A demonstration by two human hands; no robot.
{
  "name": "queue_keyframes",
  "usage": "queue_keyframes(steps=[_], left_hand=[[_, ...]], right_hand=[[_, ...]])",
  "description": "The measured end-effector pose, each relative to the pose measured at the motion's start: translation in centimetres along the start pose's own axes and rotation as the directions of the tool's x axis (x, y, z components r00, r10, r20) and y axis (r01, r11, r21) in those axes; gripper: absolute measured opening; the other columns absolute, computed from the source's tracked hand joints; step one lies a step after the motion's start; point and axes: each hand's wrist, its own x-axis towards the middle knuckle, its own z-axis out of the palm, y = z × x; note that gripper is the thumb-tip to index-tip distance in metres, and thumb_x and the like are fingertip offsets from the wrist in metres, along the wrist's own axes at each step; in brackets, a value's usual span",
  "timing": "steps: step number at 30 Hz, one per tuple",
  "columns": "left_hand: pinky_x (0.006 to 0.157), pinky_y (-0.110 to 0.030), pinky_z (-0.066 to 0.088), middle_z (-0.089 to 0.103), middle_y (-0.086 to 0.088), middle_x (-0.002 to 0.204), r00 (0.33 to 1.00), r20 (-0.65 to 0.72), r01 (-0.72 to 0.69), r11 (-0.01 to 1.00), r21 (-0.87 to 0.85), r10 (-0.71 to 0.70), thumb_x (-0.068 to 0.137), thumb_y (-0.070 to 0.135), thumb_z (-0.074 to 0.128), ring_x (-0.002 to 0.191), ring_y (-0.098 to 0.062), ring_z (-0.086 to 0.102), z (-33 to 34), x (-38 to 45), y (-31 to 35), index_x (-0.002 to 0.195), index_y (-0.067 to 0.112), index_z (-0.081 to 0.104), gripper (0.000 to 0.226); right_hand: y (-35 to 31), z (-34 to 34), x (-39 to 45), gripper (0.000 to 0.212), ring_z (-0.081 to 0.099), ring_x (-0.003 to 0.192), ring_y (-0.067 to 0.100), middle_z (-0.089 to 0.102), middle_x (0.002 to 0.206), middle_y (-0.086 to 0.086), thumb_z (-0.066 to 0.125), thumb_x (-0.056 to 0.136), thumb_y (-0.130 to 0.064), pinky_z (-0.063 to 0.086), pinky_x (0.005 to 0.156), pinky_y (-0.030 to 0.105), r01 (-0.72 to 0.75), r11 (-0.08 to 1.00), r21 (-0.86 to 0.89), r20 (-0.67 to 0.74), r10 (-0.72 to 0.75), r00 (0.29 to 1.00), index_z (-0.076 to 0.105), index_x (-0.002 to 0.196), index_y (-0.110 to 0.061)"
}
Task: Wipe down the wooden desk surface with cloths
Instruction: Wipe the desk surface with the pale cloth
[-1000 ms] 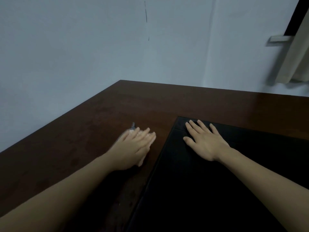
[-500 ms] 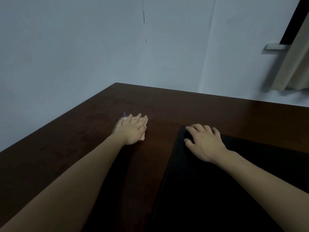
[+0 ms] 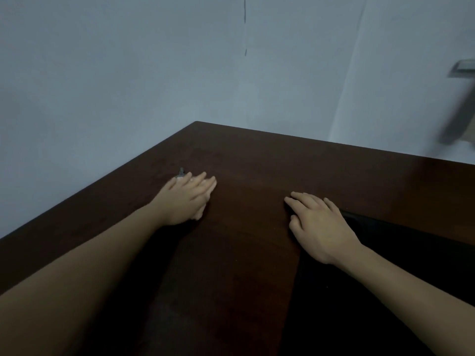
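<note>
The dark brown wooden desk [image 3: 257,176] fills the lower view and meets the wall in a corner ahead. My left hand [image 3: 186,199] lies flat, palm down, pressing a small pale cloth [image 3: 181,173] onto the wood; only a grey corner of the cloth shows past my fingers. My right hand [image 3: 318,224] rests palm down with fingers apart, its fingertips on bare wood and its heel over the corner of a black mat [image 3: 385,278]. Nothing shows under the right hand.
The black mat covers the desk's right front part. Pale blue walls stand close behind the desk on the left and at the back. A curtain edge and a bracket [image 3: 462,70] hang at the far right.
My left hand has slid the cloth away from me toward the left wall. The black mat has shifted toward me under my right hand, baring more wood in the middle.
</note>
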Motion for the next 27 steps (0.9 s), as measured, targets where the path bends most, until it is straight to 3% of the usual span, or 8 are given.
queue_keyframes(steps=[2,6,13,15,17,19,22,27], left_hand=[[0.123,-0.059,0.009,-0.015,0.002,0.169,0.997,0.024,0.074,0.991,-0.108,-0.072,0.111,0.035,0.015,0.155,-0.033,-0.007,-0.6,3.1,0.5,0.163,0.027,-0.001,0.055],[0.123,-0.053,-0.001,-0.009,0.004,0.17,0.985,0.066,0.17,0.935,-0.312,-0.157,0.109,0.043,0.011,0.156,-0.028,-0.008,-1.8,5.8,3.0,0.161,0.035,-0.006,0.055],[0.126,-0.05,0.001,-0.012,0.004,0.169,0.969,-0.034,-0.247,0.962,-0.114,0.245,0.102,0.053,-0.001,0.155,-0.026,-0.011,-1.6,-1.8,6.8,0.158,0.034,-0.015,0.061],[0.124,-0.046,0.005,0.001,0.002,0.169,0.903,-0.168,-0.404,0.915,-0.018,0.395,0.103,0.049,0.006,0.155,-0.024,-0.001,-0.8,-3.4,5.0,0.161,0.029,-0.002,0.062],[0.117,-0.045,0.019,0.027,-0.006,0.165,0.882,-0.188,-0.403,0.898,0.174,0.433,0.104,0.034,0.026,0.151,-0.029,0.025,0.0,-3.1,2.1,0.16,0.014,0.023,0.06],[0.119,-0.045,0.019,0.017,-0.008,0.167,0.931,-0.15,-0.309,0.938,0.155,0.332,0.104,0.028,0.032,0.152,-0.033,0.021,0.6,-1.5,-1.0,0.161,0.014,0.009,0.063],[0.122,-0.051,0.016,-0.012,-0.002,0.169,1.0,-0.001,-0.005,0.996,0.085,0.005,0.111,0.032,0.021,0.156,-0.034,0.0,0.5,1.8,-3.0,0.162,0.023,-0.007,0.058],[0.123,-0.055,0.005,-0.01,0.001,0.17,0.979,0.076,0.2,0.962,-0.187,-0.189,0.11,0.043,0.011,0.156,-0.032,-0.003,-0.8,5.1,-1.1,0.161,0.032,-0.007,0.055]], right_hand=[[0.0,0.0,0.0,0.052,0.013,0.155,0.015,0.019,0.167,-0.008,0.025,0.108,-0.038,0.008,0.127,0.044,0.002,1.0,0.002,-0.001,-0.002,1.0,0.025,0.16,-0.029],[-0.1,-0.1,-0.2,0.053,0.012,0.155,0.015,0.017,0.168,-0.007,0.025,0.108,-0.037,0.006,0.127,0.044,0.001,1.0,0.011,0.009,-0.001,1.0,0.024,0.16,-0.028],[-0.2,-0.2,-0.3,0.053,0.008,0.156,0.015,0.014,0.169,-0.008,0.023,0.109,-0.037,0.003,0.127,0.044,0.001,1.0,0.014,0.029,-0.001,1.0,0.02,0.161,-0.029],[-0.1,-0.2,-0.2,0.053,0.006,0.156,0.014,0.012,0.169,-0.008,0.023,0.109,-0.038,0.002,0.127,0.044,0.0,1.0,0.011,0.03,0.0,1.0,0.019,0.161,-0.029],[0.0,-0.2,-0.2,0.053,0.005,0.156,0.014,0.012,0.169,-0.008,0.023,0.109,-0.038,0.002,0.127,0.043,0.001,1.0,0.007,0.027,-0.001,1.0,0.019,0.161,-0.029],[0.1,-0.2,-0.2,0.053,0.006,0.156,0.014,0.013,0.169,-0.008,0.024,0.109,-0.038,0.002,0.127,0.043,0.0,1.0,0.01,0.022,0.0,1.0,0.02,0.161,-0.029],[0.1,-0.2,-0.2,0.053,0.008,0.156,0.014,0.015,0.168,-0.008,0.025,0.109,-0.038,0.002,0.126,0.044,-0.001,1.0,0.022,0.017,0.0,1.0,0.022,0.161,-0.028],[-0.1,-0.2,-0.1,0.053,0.01,0.155,0.014,0.017,0.168,-0.007,0.026,0.108,-0.038,0.004,0.127,0.044,0.002,0.999,0.036,0.009,-0.002,1.0,0.024,0.16,-0.028]])
